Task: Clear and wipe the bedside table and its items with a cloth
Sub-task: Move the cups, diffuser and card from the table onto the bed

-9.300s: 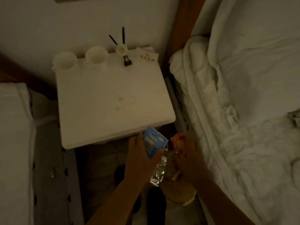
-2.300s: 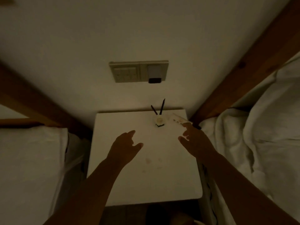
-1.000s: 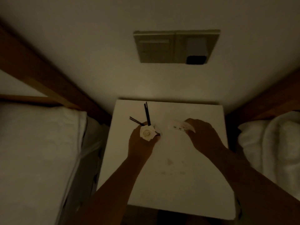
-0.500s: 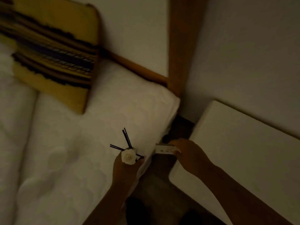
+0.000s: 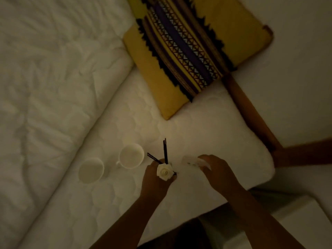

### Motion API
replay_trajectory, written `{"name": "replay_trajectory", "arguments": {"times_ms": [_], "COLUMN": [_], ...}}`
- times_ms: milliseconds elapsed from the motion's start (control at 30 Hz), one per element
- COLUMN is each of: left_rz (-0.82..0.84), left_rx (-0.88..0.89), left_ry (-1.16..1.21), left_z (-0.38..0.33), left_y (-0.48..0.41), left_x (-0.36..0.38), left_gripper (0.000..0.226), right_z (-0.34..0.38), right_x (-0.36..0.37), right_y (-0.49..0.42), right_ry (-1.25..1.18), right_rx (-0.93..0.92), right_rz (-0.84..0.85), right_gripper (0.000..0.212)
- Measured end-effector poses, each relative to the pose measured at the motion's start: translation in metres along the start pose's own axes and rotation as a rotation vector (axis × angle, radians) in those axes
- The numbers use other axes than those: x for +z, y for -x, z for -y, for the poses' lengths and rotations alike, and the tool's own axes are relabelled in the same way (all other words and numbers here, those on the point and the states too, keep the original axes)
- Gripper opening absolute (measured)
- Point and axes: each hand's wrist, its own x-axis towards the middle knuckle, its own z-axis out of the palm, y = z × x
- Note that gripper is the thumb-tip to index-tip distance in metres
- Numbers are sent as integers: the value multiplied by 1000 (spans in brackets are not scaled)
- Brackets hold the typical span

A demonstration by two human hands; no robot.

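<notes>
My left hand (image 5: 155, 182) grips a small reed diffuser (image 5: 165, 171) with a white rose on top and dark sticks pointing up. It is over the white mattress (image 5: 206, 126), just right of two white cups (image 5: 131, 155) (image 5: 91, 170) that stand on the mattress. My right hand (image 5: 215, 170) holds a small white box (image 5: 193, 161) low over the mattress, right of the diffuser. A corner of the white bedside table (image 5: 305, 225) shows at the bottom right. No cloth is in view.
A yellow cushion with a dark patterned stripe (image 5: 188, 49) leans at the head of the bed. A rumpled white duvet (image 5: 50, 78) covers the left side. The wooden bed frame (image 5: 251, 114) runs along the right against the wall.
I have turned from the table to the left bed. Both hands lifted the diffuser and the box off the table and carried them over the mattress, beside the two cups.
</notes>
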Motion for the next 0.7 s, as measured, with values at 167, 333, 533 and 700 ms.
{"name": "replay_trajectory", "arguments": {"times_ms": [167, 333, 533, 700], "left_rz": [-52, -97, -180, -261], "left_rx": [42, 89, 43, 133], "left_ry": [9, -20, -36, -108], "left_z": [-10, -12, -5, -2], "left_y": [-21, -53, -83, -82], "left_x": [14, 31, 30, 36], "left_gripper": [64, 29, 44, 50], "right_z": [-7, -26, -40, -47], "right_x": [-20, -31, -31, -20], "right_y": [-44, -80, -119, -128], "right_ry": [77, 89, 111, 101], "right_rx": [-100, -229, -262, -273], "right_rz": [-1, 31, 71, 77], "right_gripper": [28, 28, 32, 33]}}
